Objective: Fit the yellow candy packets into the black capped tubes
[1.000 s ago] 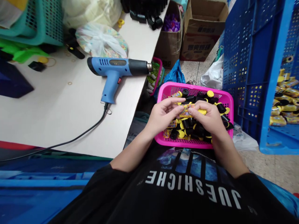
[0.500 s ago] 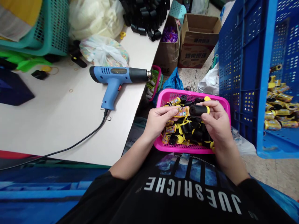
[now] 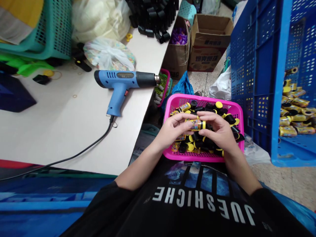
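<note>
Workshop, heat gun (image 3: 120, 80) on bench (image 3: 61, 131), blue crate (image 3: 256, 82)

A basket (image 3: 202, 155) stood just in front of the person, full of little bottles (image 3: 197, 143). The left hand (image 3: 172, 128) and the right hand (image 3: 217, 130) held one bottle (image 3: 196, 124) above it. To the left was a table (image 3: 61, 131), with a heat gun (image 3: 120, 79) on it and a bag (image 3: 108, 54) behind that. To the right stood a big crate (image 3: 261, 82) with more bottles (image 3: 287, 131) in it. Behind the basket, on the floor, sat a cardboard box (image 3: 208, 44).
</note>
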A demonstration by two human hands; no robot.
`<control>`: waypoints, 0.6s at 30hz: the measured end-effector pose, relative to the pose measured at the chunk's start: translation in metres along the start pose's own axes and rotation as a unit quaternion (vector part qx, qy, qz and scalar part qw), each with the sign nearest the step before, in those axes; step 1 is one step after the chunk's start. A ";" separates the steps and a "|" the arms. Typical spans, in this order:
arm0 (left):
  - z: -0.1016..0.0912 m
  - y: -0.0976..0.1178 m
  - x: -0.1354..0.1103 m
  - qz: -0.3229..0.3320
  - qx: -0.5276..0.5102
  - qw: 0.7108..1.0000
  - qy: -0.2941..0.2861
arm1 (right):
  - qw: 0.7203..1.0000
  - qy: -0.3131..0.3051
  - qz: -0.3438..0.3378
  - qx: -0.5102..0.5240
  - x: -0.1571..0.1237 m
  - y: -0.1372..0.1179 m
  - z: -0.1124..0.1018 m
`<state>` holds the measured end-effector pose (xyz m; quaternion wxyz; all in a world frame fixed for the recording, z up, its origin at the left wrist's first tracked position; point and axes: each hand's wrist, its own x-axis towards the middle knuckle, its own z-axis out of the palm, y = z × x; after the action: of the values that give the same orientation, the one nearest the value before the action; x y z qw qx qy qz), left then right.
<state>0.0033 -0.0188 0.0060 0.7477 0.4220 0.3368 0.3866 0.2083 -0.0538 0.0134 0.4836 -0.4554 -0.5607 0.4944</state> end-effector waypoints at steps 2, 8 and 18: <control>0.002 -0.003 0.001 0.005 -0.006 1.000 -0.004 | 0.992 0.000 0.043 0.117 0.000 0.003 0.010; 0.010 -0.007 0.000 0.057 0.010 0.998 -0.010 | 0.946 0.026 0.180 0.267 -0.001 0.018 0.037; 0.013 -0.016 -0.002 0.060 0.054 0.997 0.019 | 0.980 0.095 0.109 0.135 -0.003 0.032 0.035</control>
<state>0.0174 -0.0310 -0.0022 0.6929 0.4737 0.3453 0.4198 0.1748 -0.0579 -0.0204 0.5351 -0.4889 -0.3873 0.5698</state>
